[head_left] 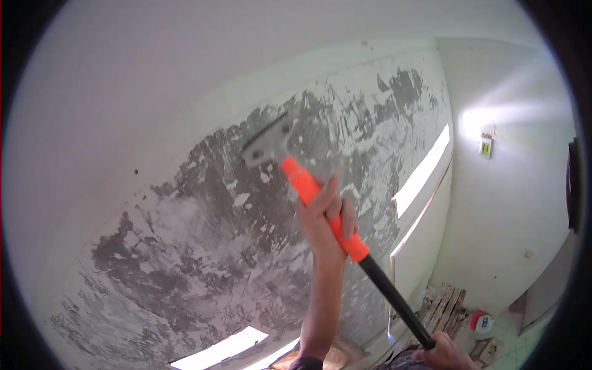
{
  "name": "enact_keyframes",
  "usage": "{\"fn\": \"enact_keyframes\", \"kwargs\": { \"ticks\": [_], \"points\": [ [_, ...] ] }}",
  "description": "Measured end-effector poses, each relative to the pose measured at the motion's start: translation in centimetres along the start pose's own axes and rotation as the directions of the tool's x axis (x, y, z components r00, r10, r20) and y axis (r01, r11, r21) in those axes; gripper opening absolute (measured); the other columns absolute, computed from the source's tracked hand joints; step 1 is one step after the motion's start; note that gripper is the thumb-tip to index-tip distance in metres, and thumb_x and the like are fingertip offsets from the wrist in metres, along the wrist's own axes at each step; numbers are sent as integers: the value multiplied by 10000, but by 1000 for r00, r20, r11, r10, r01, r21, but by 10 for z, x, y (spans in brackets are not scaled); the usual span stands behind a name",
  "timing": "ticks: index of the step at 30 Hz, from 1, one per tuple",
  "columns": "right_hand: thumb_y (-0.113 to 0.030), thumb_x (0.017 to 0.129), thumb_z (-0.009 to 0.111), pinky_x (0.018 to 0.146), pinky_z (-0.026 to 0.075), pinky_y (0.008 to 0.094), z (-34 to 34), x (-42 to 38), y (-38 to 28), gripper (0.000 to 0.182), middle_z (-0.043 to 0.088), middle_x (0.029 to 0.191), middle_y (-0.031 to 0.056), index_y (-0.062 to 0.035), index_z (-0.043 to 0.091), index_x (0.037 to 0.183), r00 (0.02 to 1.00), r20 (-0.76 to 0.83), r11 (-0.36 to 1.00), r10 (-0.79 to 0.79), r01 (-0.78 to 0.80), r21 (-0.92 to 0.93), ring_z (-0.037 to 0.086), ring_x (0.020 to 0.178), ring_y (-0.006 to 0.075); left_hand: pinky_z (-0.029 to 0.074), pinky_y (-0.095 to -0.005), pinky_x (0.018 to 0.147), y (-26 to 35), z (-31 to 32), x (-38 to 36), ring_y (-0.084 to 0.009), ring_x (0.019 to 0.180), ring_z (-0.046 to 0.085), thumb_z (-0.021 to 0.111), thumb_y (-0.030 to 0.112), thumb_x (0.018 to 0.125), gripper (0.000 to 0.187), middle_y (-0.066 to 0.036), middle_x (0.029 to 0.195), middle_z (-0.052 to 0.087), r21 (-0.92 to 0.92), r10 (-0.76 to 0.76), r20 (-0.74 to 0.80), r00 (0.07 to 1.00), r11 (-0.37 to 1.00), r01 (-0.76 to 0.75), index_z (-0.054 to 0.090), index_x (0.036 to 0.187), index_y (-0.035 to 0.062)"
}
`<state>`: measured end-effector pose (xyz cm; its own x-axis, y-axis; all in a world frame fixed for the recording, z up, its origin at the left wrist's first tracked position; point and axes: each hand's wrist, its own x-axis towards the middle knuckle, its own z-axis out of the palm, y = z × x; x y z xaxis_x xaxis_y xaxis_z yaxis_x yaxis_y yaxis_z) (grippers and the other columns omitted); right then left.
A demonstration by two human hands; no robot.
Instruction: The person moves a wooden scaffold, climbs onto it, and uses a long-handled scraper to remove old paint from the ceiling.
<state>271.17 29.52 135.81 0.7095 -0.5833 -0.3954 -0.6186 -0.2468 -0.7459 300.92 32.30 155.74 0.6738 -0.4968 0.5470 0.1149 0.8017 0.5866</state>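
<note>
A long-handled scraper slants across the view, with a grey metal head (269, 143), an orange grip (302, 180) and a black shaft (394, 297). Its blade edge lies over the patchy wall (246, 203), where grey base shows through white coating; whether it touches cannot be told. My left hand (325, 216) wraps its fingers round the orange grip below the head. Lower right, my right hand (445, 353) closes on the black shaft, partly cut off by the frame's bottom edge.
Bright window openings (422, 172) show at the right and bottom. A small label-like box (486, 146) hangs on the right wall. Rough planks (443, 309) and a red-and-white container (481, 321) stand at lower right. Smooth white ceiling (154, 74) spans the upper left.
</note>
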Motion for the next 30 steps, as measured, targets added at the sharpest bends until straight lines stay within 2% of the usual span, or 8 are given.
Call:
{"fn": "enact_keyframes", "kwargs": {
  "ticks": [9, 11, 16, 18, 22, 25, 26, 30],
  "points": [
    [-273, 737, 807, 706, 514, 355, -19, 1, -26, 335, 662, 713, 126, 28, 666, 769, 996, 58, 997, 71, -70, -11, 663, 727, 218, 294, -286, 283, -2, 11, 7, -116, 294, 359, 616, 121, 906, 186, 38, 521, 310, 41, -47, -25, 999, 998, 48, 433, 930, 101],
    [-288, 736, 818, 690, 515, 336, -14, 2, -32, 344, 676, 733, 105, 20, 675, 796, 951, 242, 964, 191, -229, 139, 666, 717, 201, 299, -282, 293, 0, 20, 15, -110, 305, 363, 604, 99, 902, 178, 42, 516, 295, 75, -26, -41, 999, 997, 29, 427, 916, 107],
    [-282, 757, 809, 653, 518, 295, -29, -15, -3, 330, 692, 751, 78, 15, 687, 834, 993, 120, 1000, 6, -9, 18, 667, 703, 158, 294, -270, 304, -6, 23, 6, -100, 321, 370, 597, 88, 901, 170, 43, 522, 295, 16, 23, 9, 1000, 1000, -23, 430, 908, 113],
    [-304, 749, 816, 736, 524, 317, -44, -13, -26, 348, 698, 762, 83, 1, 696, 864, 949, 229, 973, 217, -231, 32, 679, 753, 187, 289, -267, 303, -8, 27, 7, -97, 323, 368, 596, 87, 903, 167, 44, 522, 295, 27, 27, 8, 1000, 999, -27, 431, 905, 115],
    [-345, 738, 826, 698, 527, 321, -36, -33, -1, 377, 687, 745, 91, -24, 703, 892, 992, 105, 984, 72, -54, -168, 675, 714, 189, 290, -270, 306, 1, 30, 3, -97, 321, 362, 600, 97, 907, 168, 42, 548, 324, -11, 3, -41, 999, 1000, -4, 434, 924, 117],
    [-397, 778, 778, 795, 508, 364, -48, -26, -36, 465, 688, 881, 180, 8, 689, 990, 929, 281, 970, 242, -241, -38, 672, 868, 248, 283, -271, 309, 0, 33, 16, -101, 327, 363, 609, 108, 907, 179, 40, 566, 342, -8, -33, -14, 999, 999, 33, 433, 938, 118],
    [-347, 744, 825, 656, 519, 307, -43, -19, -32, 383, 671, 727, 74, -12, 688, 870, 949, 283, 984, 141, -167, 70, 664, 705, 163, 279, -271, 311, 0, 33, 20, -104, 330, 365, 613, 112, 907, 185, 39, 573, 350, -11, -16, -16, 1000, 1000, 16, 433, 947, 118],
    [-287, 777, 806, 589, 496, 281, -47, -27, -25, 317, 676, 736, 42, -8, 685, 862, 977, 158, 990, 141, -140, -21, 629, 656, 114, 273, -272, 315, -11, 23, 11, -105, 336, 371, 618, 113, 906, 192, 37, 567, 345, 3, 11, -1, 1000, 1000, -11, 432, 953, 114]
  ]
}}
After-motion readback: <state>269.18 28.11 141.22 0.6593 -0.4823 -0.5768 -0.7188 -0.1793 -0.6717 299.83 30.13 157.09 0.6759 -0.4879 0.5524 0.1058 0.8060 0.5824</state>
